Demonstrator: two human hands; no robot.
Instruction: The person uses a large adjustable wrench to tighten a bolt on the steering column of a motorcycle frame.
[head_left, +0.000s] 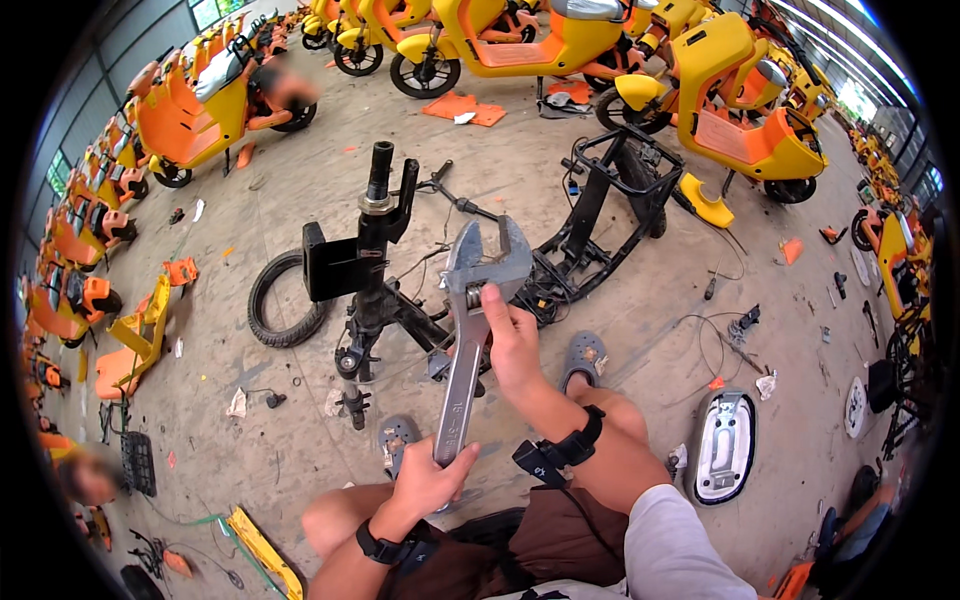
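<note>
While the person squats on the concrete floor [300,150], the head view shows a large adjustable wrench [470,330] held upright at the picture's centre. The left hand [430,480] has its fingers clamped round the lower end of the handle, at six o'clock from the jaws. The right hand [512,340] grips just under the wrench head, thumb at the adjusting screw. At eleven o'clock from the wrench stands a stripped black scooter frame [375,260], with a loose tyre [285,300] at nine o'clock. Yellow-and-orange scooters [520,45] line twelve o'clock.
</note>
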